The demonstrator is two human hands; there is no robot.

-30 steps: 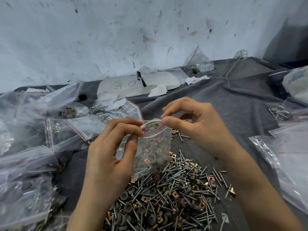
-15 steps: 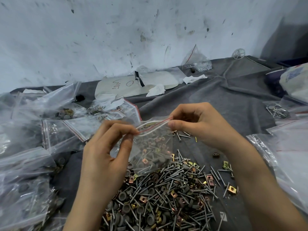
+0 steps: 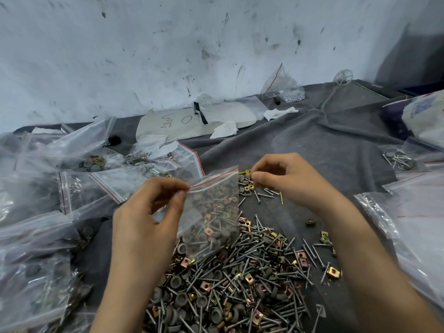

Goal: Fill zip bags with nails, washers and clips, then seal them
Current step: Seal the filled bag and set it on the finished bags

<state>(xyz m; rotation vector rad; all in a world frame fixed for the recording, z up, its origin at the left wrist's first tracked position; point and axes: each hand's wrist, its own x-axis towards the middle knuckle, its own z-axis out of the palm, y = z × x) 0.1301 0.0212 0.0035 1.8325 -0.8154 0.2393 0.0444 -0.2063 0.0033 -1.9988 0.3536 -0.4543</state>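
Grey cloth (image 3: 324, 145), one hardware pile (image 3: 240, 284) bottom centre — my left hand (image 3: 144, 217) pinches one zip bag (image 3: 211, 212); right hand (image 3: 288, 181) curled beside, hold unclear.

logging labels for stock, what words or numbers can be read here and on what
"O" (or "0"): handwritten on the white board by the wall.
Scrawl beside it on that board, perhaps "WM" sideways: not clearly readable.
Blue print on the white package at far right: too blurred to read.
Faint marks on the big clear bag at right: too small to read.
Held zip bag: no text, only a red line.
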